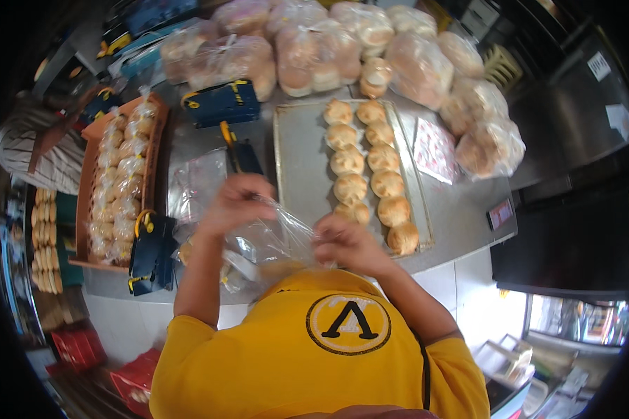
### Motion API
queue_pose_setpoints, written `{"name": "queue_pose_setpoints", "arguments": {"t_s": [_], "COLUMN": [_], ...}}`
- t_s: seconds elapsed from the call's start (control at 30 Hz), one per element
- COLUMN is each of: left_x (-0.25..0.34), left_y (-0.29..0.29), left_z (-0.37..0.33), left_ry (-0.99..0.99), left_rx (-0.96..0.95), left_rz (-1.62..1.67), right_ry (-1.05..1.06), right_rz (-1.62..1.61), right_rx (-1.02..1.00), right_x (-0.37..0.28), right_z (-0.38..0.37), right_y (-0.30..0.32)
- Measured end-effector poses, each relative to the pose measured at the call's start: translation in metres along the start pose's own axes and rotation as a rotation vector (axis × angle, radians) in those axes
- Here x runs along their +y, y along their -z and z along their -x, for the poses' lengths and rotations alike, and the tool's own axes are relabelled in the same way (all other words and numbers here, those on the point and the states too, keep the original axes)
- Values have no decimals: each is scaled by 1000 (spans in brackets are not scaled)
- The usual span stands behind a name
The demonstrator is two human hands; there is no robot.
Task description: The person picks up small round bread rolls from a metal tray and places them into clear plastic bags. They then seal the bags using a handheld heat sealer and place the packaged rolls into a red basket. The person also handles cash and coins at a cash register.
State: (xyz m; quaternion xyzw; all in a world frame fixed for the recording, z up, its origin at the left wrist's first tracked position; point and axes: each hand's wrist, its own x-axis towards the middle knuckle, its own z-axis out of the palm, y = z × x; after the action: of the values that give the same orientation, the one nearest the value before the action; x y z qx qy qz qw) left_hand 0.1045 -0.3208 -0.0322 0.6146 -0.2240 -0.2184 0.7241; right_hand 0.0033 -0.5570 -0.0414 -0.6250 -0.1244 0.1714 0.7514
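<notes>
A clear plastic bag (291, 227) is stretched between my hands near the table's front edge. My left hand (236, 202) pinches one end of it, and my right hand (349, 243) has its fingers closed on the other. Under the bag, close to my body, something brownish shows blurred; I cannot tell whether it is inside the bag. Beyond my right hand lies a metal baking tray (302, 143) with two rows of golden round buns (386, 183) along its right part. Flat clear bags (197, 183) lie on the table to the left of my left hand.
An orange-brown crate (157, 133) of bagged buns stands at the left. Dark blue boxes (221, 105) sit around the tray and crate. Large bags of bread (319, 56) line the far side. A printed packet (435, 151) and a phone-like object (500, 214) lie at right. Another person (35, 150) is at far left.
</notes>
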Motion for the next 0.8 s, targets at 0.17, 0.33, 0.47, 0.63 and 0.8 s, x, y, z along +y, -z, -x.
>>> {"name": "queue_pose_setpoints", "arguments": {"t_s": [0.17,0.33,0.47,0.63,0.8], "left_x": [37,45,46,21,22], "left_y": [-30,-39,-88,-105,-91], "left_z": [-9,-17,-17,-18,-54], "left_ry": [-4,-379,-736,-659,-427], "left_rx": [-325,-208,-341,-501,-231], "left_rz": [-502,-965,-1139,-1242,-774], "right_ry": [-89,296,-200,-372,376], "right_rz": [298,376,547,934,1145], "right_rx": [-2,207,162,666,1349], "right_x": [-6,-26,-19,-24,-60], "right_z": [8,13,23,25,46], "right_y": [24,53,44,44,100]}}
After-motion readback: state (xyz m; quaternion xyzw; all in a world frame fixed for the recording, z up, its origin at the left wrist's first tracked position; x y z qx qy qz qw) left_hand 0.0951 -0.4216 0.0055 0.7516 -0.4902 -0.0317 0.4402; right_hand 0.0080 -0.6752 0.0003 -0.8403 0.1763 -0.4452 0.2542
